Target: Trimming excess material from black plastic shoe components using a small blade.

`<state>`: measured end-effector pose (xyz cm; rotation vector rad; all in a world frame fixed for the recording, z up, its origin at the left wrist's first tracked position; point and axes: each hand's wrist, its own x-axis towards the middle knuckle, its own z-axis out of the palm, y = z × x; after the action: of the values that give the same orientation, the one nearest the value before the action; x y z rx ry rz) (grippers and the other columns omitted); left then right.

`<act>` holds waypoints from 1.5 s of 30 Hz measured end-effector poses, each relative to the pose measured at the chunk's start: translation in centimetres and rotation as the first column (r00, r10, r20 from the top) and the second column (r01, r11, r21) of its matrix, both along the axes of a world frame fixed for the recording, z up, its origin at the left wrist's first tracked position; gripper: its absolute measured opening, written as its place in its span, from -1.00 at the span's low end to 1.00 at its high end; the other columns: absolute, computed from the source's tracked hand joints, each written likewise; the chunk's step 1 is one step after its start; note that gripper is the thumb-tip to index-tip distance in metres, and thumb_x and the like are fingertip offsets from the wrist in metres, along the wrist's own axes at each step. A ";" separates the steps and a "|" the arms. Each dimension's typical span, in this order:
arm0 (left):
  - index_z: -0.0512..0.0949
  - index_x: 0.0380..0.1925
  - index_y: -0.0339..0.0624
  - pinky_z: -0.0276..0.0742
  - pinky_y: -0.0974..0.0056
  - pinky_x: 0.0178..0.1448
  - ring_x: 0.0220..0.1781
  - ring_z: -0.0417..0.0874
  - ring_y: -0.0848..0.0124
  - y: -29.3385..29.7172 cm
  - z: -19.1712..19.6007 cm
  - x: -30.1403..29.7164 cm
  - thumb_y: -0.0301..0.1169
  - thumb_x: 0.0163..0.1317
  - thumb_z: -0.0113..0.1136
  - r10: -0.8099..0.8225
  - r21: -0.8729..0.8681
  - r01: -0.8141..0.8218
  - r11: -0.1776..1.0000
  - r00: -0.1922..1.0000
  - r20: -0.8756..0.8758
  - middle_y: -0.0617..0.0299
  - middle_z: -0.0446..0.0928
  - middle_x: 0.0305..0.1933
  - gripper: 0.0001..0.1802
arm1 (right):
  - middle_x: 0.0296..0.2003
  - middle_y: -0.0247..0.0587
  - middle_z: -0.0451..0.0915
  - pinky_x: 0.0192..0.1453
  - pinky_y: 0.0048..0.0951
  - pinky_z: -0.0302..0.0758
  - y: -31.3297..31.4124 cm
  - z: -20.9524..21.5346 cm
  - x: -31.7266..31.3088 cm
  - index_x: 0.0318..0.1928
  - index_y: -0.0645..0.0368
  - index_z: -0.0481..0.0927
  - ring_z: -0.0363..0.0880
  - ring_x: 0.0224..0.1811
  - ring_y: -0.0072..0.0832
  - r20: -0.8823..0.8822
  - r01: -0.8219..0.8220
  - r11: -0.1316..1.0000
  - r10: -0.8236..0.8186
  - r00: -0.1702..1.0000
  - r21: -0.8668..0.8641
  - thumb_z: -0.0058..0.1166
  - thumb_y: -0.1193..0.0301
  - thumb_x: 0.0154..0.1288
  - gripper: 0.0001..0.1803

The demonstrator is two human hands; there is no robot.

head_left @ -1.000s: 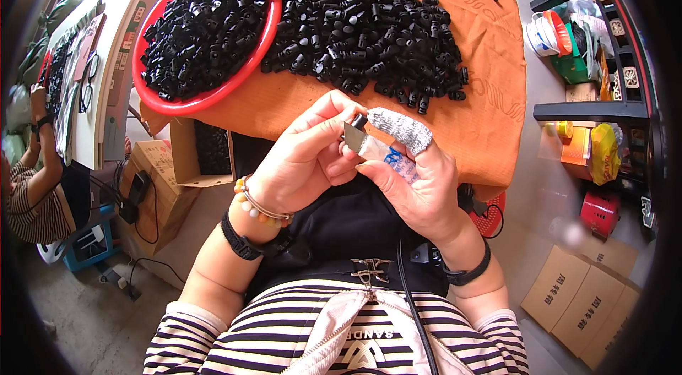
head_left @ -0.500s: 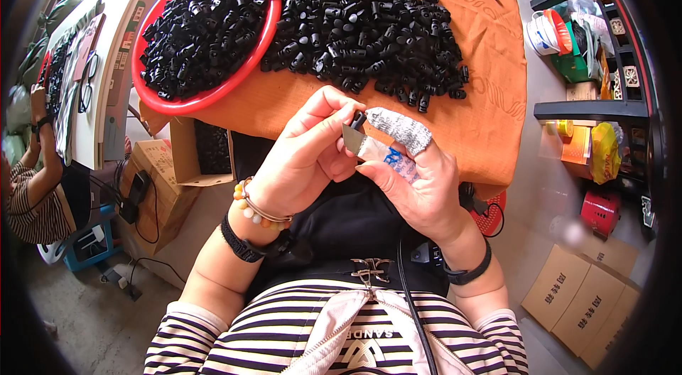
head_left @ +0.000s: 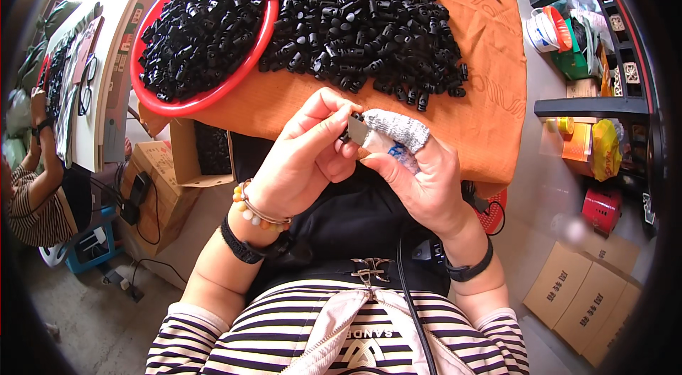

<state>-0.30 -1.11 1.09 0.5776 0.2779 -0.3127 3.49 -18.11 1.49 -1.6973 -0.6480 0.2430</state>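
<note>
Pinched between the thumb and fingers of my left hand [head_left: 302, 151] is a small black plastic piece [head_left: 346, 136], which looks like a cord lock and is mostly hidden. My right hand [head_left: 437, 187] is closed on a flat metal blade [head_left: 359, 131] whose grip end is wrapped in clear plastic with blue marks [head_left: 403, 151]. A grey knitted finger cover [head_left: 398, 126] sheathes my right index finger. The blade lies against the black piece, in front of the table edge. Beyond, a large heap of similar black pieces [head_left: 362, 27] lies on the orange cloth [head_left: 490, 112].
A red basin [head_left: 267, 37] full of black pieces stands at the left of the cloth. Below it are cardboard boxes [head_left: 160, 187]. At far left another person's arm [head_left: 48, 151] shows beside a table. On the right are a black shelf [head_left: 593, 108] and flat cartons [head_left: 586, 293].
The blade has turned and shifted slightly up and left at the black piece, with my right fingers moving along with it. My left hand stays almost in place.
</note>
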 end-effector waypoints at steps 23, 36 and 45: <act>0.36 -0.19 -0.08 0.14 0.54 -0.54 -0.55 0.31 0.69 -0.5 0.0 -0.1 -0.33 0.36 -0.10 0.038 0.012 -0.038 0.999 0.999 0.014 0.40 0.39 -0.47 -0.88 | -0.30 -0.10 0.62 -0.30 -0.50 0.55 0.2 0.2 -0.1 0.03 0.30 0.44 0.66 -0.29 -0.38 0.100 0.020 1.000 -0.019 0.995 -0.008 0.15 0.41 0.19 -0.59; 0.33 -0.15 -0.10 0.08 0.53 -0.61 -0.70 0.16 0.66 -0.5 0.4 0.1 -0.36 0.37 -0.15 0.041 -0.027 -0.043 0.999 0.997 -0.066 0.36 0.38 -0.57 -0.87 | -0.23 -0.09 0.61 -0.23 -0.48 0.57 0.4 0.9 -0.5 0.03 0.32 0.41 0.66 -0.22 -0.38 -0.017 0.000 1.000 0.000 1.000 0.007 0.14 0.42 0.20 -0.59; 0.33 -0.14 -0.09 0.12 0.52 -0.58 -0.67 0.20 0.62 -0.2 0.0 -0.1 -0.35 0.37 -0.16 0.007 -0.089 -0.006 0.996 1.000 0.006 0.32 0.39 -0.55 -0.86 | -0.27 -0.08 0.61 -0.26 -0.49 0.55 0.3 0.7 -0.2 0.04 0.30 0.42 0.65 -0.25 -0.40 0.041 0.003 1.000 -0.002 0.999 -0.025 0.15 0.44 0.18 -0.58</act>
<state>-0.36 -1.29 1.06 0.4893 0.2580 -0.3154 3.31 -17.84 2.22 -1.7307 -0.6754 0.2163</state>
